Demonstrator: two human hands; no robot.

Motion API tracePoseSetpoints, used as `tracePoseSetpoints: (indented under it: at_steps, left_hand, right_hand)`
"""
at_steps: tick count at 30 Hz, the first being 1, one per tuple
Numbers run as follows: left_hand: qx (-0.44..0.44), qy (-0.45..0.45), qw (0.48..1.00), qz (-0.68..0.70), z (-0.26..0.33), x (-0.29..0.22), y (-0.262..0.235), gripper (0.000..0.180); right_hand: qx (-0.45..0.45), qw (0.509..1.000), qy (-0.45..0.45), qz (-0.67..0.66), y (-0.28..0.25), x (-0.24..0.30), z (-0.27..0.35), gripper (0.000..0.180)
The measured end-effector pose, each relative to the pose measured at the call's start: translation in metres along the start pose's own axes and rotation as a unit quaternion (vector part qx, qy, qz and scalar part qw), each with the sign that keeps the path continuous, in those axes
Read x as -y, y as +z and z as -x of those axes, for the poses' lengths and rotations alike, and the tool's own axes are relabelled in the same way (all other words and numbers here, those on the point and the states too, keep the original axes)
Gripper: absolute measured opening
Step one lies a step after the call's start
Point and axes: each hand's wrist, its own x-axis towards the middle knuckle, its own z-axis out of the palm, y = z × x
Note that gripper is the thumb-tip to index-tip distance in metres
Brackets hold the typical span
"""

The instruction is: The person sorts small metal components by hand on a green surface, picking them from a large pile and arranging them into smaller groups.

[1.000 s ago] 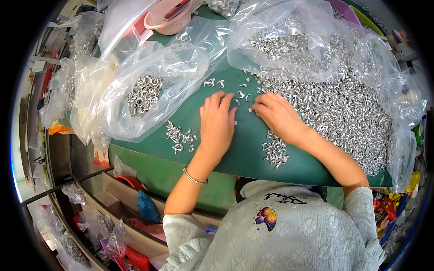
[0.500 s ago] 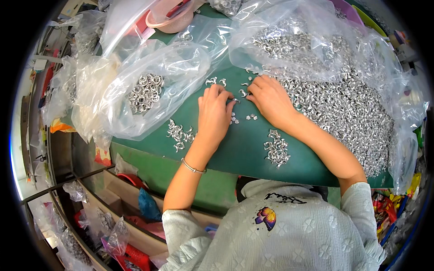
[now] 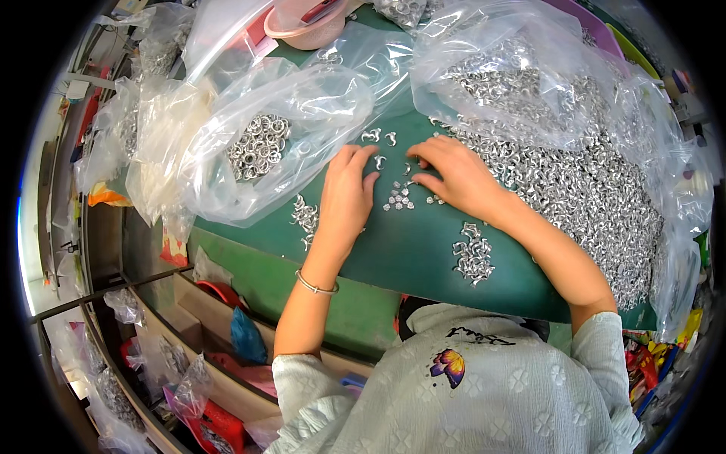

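My left hand [image 3: 346, 185] rests over the green table, thumb and fingers apart. A small curved silver metal piece [image 3: 380, 162] lies just beyond its fingertips. Opposite it, my right hand [image 3: 461, 180] also has thumb and forefinger spread, near another curved piece [image 3: 407, 169]. Between the hands lies a cluster of tiny silver flower-like bits [image 3: 398, 198], and a few more bits sit below my right thumb. Farther off, a few curved pieces [image 3: 371, 135] lie on the tabletop. One loose pile of curved pieces [image 3: 305, 216] is left of my left wrist; another pile [image 3: 473, 254] sits below my right forearm.
A large heap of silver pieces [image 3: 582, 204] covers the table's right side, partly under clear plastic [image 3: 491, 76]. An open plastic bag [image 3: 318, 98] with silver rings [image 3: 259, 145] is at left. A pink basket [image 3: 310, 32] stands at the back. Open drawers [image 3: 197, 318] lie below left.
My hands have drawn farther apart and their fingers have opened. More tiny bits now show between them. The whole view has shifted slightly.
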Motion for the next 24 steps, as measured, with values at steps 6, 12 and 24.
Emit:
tracePoseSetpoints:
  at_steps: [6,12,24]
  left_hand:
    - [0.056,-0.034,0.998,-0.021,0.006,0.004,-0.009,0.026]
    - [-0.014,0.005,0.996,-0.083,0.021,0.000,-0.019,0.028]
    - [0.018,0.040,0.999,0.003,0.012,0.016,-0.008,0.022]
  right_hand:
    - [0.097,0.994,-0.028,0.040,0.003,0.003,-0.009,0.016]
    - [0.039,0.994,-0.082,0.056,-0.001,-0.009,-0.016,0.014]
    - [0.045,0.987,-0.115,0.098,0.001,-0.009,-0.016,0.011]
